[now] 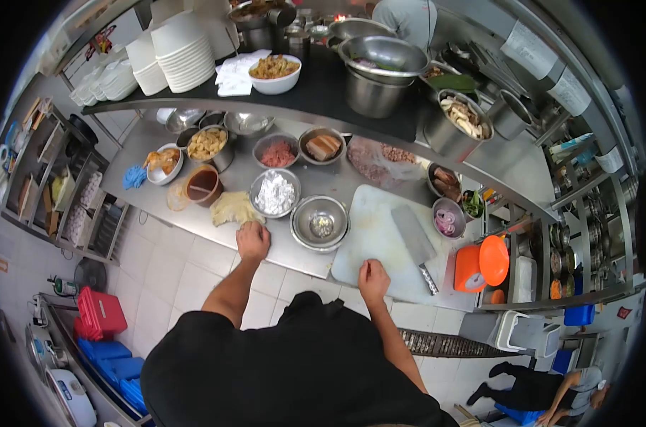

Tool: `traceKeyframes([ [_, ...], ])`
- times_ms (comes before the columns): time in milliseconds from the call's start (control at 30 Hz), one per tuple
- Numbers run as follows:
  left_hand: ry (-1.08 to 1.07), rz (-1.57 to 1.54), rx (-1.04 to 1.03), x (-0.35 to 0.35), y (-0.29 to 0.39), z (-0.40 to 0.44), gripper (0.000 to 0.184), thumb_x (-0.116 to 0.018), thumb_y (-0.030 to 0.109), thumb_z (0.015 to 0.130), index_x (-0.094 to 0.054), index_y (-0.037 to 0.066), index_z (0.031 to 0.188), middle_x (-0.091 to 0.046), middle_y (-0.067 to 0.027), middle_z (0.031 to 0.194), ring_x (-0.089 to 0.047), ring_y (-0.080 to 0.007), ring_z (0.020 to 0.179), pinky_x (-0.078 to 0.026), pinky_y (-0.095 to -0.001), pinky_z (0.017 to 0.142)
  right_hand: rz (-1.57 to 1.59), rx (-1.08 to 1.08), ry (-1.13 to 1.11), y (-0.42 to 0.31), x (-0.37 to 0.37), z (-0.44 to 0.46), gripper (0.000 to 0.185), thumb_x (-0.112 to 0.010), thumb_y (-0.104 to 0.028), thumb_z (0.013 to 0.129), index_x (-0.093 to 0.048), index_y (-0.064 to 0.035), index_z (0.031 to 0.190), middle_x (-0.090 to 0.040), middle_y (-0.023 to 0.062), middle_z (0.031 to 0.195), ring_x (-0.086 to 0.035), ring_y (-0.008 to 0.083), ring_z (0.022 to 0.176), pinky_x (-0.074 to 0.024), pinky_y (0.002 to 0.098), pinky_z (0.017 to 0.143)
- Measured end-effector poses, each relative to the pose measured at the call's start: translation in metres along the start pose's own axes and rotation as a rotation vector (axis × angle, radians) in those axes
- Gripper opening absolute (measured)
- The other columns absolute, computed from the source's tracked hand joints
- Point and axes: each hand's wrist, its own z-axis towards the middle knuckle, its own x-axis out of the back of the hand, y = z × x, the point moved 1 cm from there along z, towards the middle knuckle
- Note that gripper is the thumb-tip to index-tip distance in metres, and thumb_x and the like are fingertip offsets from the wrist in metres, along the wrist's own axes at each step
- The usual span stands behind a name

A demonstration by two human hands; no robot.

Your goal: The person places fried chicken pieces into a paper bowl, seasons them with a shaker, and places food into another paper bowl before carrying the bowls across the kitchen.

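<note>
My left hand (253,242) is at the counter's front edge with its fingers curled in, right against a crumpled pale-yellow cloth (232,208). Whether it grips the cloth's corner is hidden. Beyond it is a metal bowl lined or topped with foil (274,193), and to its right stand nested steel bowls (320,223). My right hand (373,281) is closed in a loose fist at the near edge of a white cutting board (362,235), with nothing visible in it. A cleaver (413,233) with a foil-wrapped handle lies on the board, to the right of that hand.
Behind the board are a bowl of sliced onion (448,218), bagged meat (380,160) and bowls of raw meat (276,151). An orange scale (469,269) stands right. Overhead runs a shelf (316,117) with stacked white bowls (184,53). A co-worker (550,391) is at lower right.
</note>
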Motion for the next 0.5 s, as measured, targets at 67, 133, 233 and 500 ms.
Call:
traceKeyframes([
  [67,0.002,-0.025,0.002,-0.0023,-0.0015,-0.0006,0.015,-0.066,0.021,0.089,-0.059,0.01,0.083,-0.062,-0.0109,0.089,-0.061,-0.0336,0.095,-0.043,-0.0486,0.084,-0.015,0.027,0.024,-0.0015,0.0011,0.0008,0.01,-0.066,-0.014,0.095,-0.065,-0.0063,0.09,-0.066,0.0137,0.078,-0.066,0.0345,0.068,-0.0518,0.0442,0.062],
  [133,0.004,-0.03,-0.004,-0.0019,-0.0022,-0.0009,0.014,-0.066,0.022,0.088,-0.06,0.01,0.083,-0.062,-0.0103,0.089,-0.06,-0.033,0.096,-0.043,-0.0488,0.084,-0.018,0.031,0.023,-0.0012,0.0015,-0.0002,0.008,-0.067,-0.014,0.095,-0.065,-0.0078,0.091,-0.066,0.0136,0.079,-0.066,0.0359,0.07,-0.0522,0.0455,0.062],
  [233,-0.014,-0.032,0.013,-0.0034,-0.0047,-0.0003,0.013,-0.066,0.022,0.088,-0.061,0.01,0.085,-0.063,-0.0109,0.091,-0.06,-0.0329,0.098,-0.043,-0.0487,0.087,-0.019,0.027,0.013,-0.0015,0.0021,-0.0016,0.007,-0.067,-0.016,0.094,-0.065,-0.0098,0.091,-0.067,0.0125,0.082,-0.067,0.0365,0.072,-0.0528,0.0467,0.063],
  [500,-0.057,-0.032,0.059,0.0036,-0.0011,0.0007,0.015,-0.064,0.024,0.089,-0.063,0.009,0.089,-0.064,-0.0135,0.097,-0.06,-0.0334,0.102,-0.043,-0.0483,0.091,-0.031,-0.008,-0.023,0.0028,-0.001,-0.0029,0.009,-0.067,-0.017,0.094,-0.067,-0.0094,0.09,-0.068,0.0124,0.08,-0.067,0.0359,0.07,-0.0522,0.0473,0.062],
])
